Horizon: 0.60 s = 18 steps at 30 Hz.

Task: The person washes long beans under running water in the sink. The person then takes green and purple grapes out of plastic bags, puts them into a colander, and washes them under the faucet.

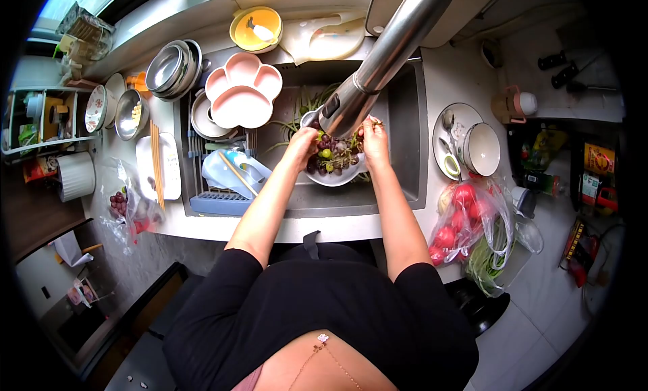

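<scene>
In the sink, under the steel faucet head (345, 111), a white bowl (334, 180) holds dark purple grapes (341, 158) with a few green ones. My left hand (302, 147) is closed at the left side of the grapes, its fingertips partly hidden by the fruit and the faucet. On the other side my right hand (375, 145) has its fingers bent together around the stemmy edge of the bunch. Long green vegetable strands (307, 107) lie in the sink behind the bowl.
A pink paw-shaped plate (243, 97) leans over the sink's left part, above a blue dish rack (219, 203). Steel bowls (169, 67) and chopsticks (156, 165) stand left. At right are a plate with a white bowl (482, 150) and a bag of red produce (462, 219).
</scene>
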### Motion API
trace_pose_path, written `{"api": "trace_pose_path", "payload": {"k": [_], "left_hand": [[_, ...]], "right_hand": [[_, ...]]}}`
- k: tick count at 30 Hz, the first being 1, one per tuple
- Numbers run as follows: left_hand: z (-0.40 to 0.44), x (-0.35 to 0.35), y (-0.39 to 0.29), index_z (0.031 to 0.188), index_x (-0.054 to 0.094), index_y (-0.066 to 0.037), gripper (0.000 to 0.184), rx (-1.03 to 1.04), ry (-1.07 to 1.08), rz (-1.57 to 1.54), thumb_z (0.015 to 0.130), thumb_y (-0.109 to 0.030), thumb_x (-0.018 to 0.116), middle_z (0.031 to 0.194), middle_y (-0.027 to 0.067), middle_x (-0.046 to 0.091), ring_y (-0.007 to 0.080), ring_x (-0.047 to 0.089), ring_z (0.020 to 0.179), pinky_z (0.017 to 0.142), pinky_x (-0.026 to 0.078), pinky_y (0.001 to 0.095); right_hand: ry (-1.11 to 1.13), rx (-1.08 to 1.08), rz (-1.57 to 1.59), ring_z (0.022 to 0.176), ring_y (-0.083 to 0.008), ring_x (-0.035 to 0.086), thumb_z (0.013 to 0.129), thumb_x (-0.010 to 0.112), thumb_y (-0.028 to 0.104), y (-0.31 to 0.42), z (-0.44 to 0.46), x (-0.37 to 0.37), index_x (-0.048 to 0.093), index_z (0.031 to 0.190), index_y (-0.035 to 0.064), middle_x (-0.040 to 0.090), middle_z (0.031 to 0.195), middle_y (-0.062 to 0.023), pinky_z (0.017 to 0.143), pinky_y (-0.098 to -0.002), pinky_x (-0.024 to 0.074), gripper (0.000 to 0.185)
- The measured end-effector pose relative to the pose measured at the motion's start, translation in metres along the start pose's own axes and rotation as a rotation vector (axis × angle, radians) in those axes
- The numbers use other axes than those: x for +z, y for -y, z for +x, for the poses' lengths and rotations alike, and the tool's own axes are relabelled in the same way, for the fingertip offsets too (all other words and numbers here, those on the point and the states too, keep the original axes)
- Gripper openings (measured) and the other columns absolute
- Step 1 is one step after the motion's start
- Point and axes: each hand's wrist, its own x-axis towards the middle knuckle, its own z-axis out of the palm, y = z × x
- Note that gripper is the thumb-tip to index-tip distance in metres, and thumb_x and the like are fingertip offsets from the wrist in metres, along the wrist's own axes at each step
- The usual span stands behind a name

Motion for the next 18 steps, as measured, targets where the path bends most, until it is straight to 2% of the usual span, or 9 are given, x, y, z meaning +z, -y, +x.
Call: {"api": "trace_pose_path", "payload": {"k": [2,5,6,7,10,11,13,17,18], "left_hand": [[0.010,-0.010,0.008,0.102,0.055,-0.008,0.027,0.070,0.257,0.230,0.084,-0.028,0.058,0.085,0.0001,0.055,0.0095,0.050,0.077,0.078,0.039,0.0243],[-0.012,0.012,0.001,0.112,0.050,-0.007,0.039,0.240,0.355,0.104,0.085,-0.034,0.058,0.099,0.0031,0.055,0.0115,0.052,0.088,0.082,0.040,0.0256],[-0.011,0.004,-0.002,0.124,0.041,-0.006,0.056,0.001,0.490,0.125,0.083,-0.039,0.061,0.115,0.0057,0.051,0.0125,0.049,0.103,0.089,0.038,0.0269],[-0.026,0.020,-0.002,0.124,0.046,-0.003,0.071,0.043,0.419,0.041,0.074,-0.048,0.068,0.115,0.0057,0.055,0.0188,0.052,0.106,0.091,0.040,0.0320],[-0.005,0.021,0.024,0.123,0.045,0.000,0.065,0.057,0.378,-0.029,0.076,-0.038,0.070,0.113,0.0111,0.056,0.0223,0.056,0.102,0.086,0.047,0.0356],[-0.001,0.022,0.029,0.120,0.047,0.000,0.059,0.063,0.371,-0.222,0.077,-0.033,0.070,0.111,0.0118,0.058,0.0225,0.059,0.098,0.083,0.049,0.0347],[-0.003,0.023,0.018,0.125,0.042,-0.007,0.056,0.006,0.334,-0.289,0.079,-0.026,0.068,0.111,0.0054,0.054,0.0155,0.053,0.099,0.084,0.043,0.0283],[0.009,-0.005,0.024,0.117,0.050,-0.007,0.047,-0.049,0.253,-0.106,0.081,-0.033,0.064,0.108,0.0051,0.056,0.0145,0.054,0.098,0.080,0.045,0.0288],[0.005,-0.001,0.022,0.116,0.050,-0.007,0.047,-0.048,0.265,-0.085,0.081,-0.035,0.064,0.108,0.0051,0.057,0.0147,0.054,0.098,0.080,0.045,0.0288]], "right_hand": [[0.054,0.036,0.016,0.056,-0.0050,0.043,0.090,0.054,0.033,0.014,-0.004,0.000,0.058,0.080,0.0088,0.050,0.063,0.0038,0.055,-0.0199,0.0366,0.026],[0.083,0.109,0.104,0.057,-0.0068,0.045,0.090,0.054,0.033,0.016,0.002,0.006,0.057,0.081,0.0081,0.051,0.065,0.0021,0.054,-0.0209,0.0379,0.027],[0.072,0.112,0.182,0.058,-0.0077,0.046,0.090,0.054,0.032,0.013,0.003,0.016,0.057,0.082,0.0077,0.052,0.066,0.0012,0.054,-0.0217,0.0389,0.026],[0.063,0.115,0.259,0.058,-0.0086,0.048,0.090,0.054,0.032,0.011,0.003,0.023,0.056,0.083,0.0074,0.053,0.067,0.0002,0.054,-0.0225,0.0399,0.026],[0.154,0.131,0.196,0.078,-0.0131,0.055,0.091,0.052,0.028,-0.002,0.006,0.027,0.054,0.093,0.0038,0.058,0.083,-0.0043,0.071,-0.0261,0.0445,0.024],[0.174,0.118,0.236,0.082,-0.0137,0.054,0.091,0.053,0.025,-0.009,0.006,0.027,0.055,0.096,0.0029,0.058,0.087,-0.0048,0.074,-0.0264,0.0444,0.022],[0.272,0.016,0.115,0.086,-0.0175,0.055,0.089,0.053,0.020,-0.022,0.012,0.022,0.055,0.100,0.0011,0.058,0.094,-0.0082,0.077,-0.0289,0.0446,0.021],[0.375,-0.282,-0.445,0.095,-0.0261,0.056,0.086,0.051,0.012,-0.024,0.013,0.006,0.054,0.105,-0.0006,0.058,0.104,-0.0153,0.082,-0.0332,0.0441,0.023],[0.309,-0.369,-0.600,0.096,-0.0325,0.055,0.083,0.053,0.009,-0.003,-0.001,0.011,0.056,0.103,0.0011,0.057,0.104,-0.0169,0.084,-0.0366,0.0436,0.021]]}}
